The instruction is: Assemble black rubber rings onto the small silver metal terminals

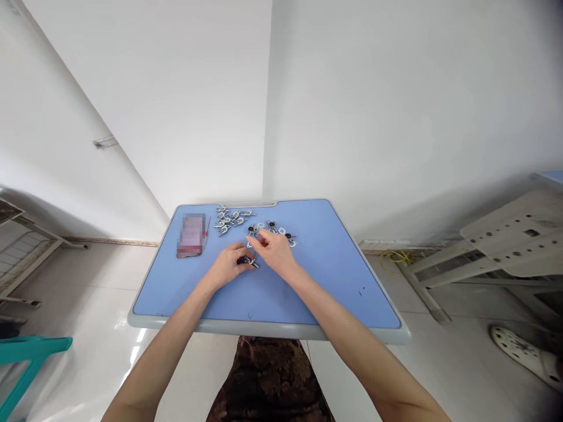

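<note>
My left hand [227, 265] rests near the middle of the blue desk, its fingers closed around a small metal part [254, 263] with prongs. Just above and to the right, my right hand [276, 252] is closed in a pinch; whatever its fingertips hold is too small to make out. Beyond the right hand lie several loose pieces: flat metal rings with ears [282, 231] and black round-centred parts [272, 224], some hidden by that hand. Farther left, a pile of similar silver metal parts [225, 220] lies near the far edge.
A phone [192, 234] with a blurred screen lies on the desk [347, 281] at left, a thin red-and-clear stick [206, 230] beside it. White walls stand behind. A teal stool [30, 351] is at lower left, another desk's frame [488, 234] at right.
</note>
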Available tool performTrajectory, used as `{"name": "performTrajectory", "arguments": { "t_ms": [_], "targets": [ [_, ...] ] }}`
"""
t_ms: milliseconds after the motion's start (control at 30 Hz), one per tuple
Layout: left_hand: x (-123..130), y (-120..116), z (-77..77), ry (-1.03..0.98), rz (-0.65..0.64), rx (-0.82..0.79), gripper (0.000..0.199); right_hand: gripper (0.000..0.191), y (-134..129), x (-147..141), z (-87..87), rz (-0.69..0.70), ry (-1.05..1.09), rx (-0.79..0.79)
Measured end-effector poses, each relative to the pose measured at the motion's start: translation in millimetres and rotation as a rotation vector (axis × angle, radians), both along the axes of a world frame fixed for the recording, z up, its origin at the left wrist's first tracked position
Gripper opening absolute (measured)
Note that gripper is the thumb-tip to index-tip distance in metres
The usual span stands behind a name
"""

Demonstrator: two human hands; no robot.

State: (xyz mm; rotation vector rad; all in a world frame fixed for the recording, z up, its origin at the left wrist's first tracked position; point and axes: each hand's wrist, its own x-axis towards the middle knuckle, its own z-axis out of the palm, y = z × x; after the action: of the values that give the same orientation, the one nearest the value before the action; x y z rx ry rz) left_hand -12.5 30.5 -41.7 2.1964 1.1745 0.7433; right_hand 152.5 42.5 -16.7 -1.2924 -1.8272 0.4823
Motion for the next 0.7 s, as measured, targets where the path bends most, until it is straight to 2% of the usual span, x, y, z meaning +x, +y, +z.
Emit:
{"name": "performTrajectory", "arguments": {
  "t_ms": [133, 267, 400, 600, 700],
  "targets": [
    [0, 2, -0.8, 0.034, -0.008, 0.092, 0.016, 0.031, 5, 0, -3.1, 0.017, 0.078, -0.009],
    [-1, 2, -1.2, 0.034, -0.031, 0.099, 0.014, 0.014, 6, -1, -6.0, 0.018, 0.052, -0.001],
    [-1, 1, -1.7, 0.025, -0.037, 0.089, 0.015, 0.017, 3, 4, -3.0, 0.059, -0.032, 0.014],
    [-1, 3, -0.5, -0.012, -0.016, 0.016, 0.015, 0.021, -2, 17, 10.6, 0.269, -0.151, 0.06],
    [-3, 5, -0.3, -0.042, -0.019, -0.011, 0.014, 0.022, -1, 20, 12.2, 0.277, -0.141, 0.046]
  ]
}}
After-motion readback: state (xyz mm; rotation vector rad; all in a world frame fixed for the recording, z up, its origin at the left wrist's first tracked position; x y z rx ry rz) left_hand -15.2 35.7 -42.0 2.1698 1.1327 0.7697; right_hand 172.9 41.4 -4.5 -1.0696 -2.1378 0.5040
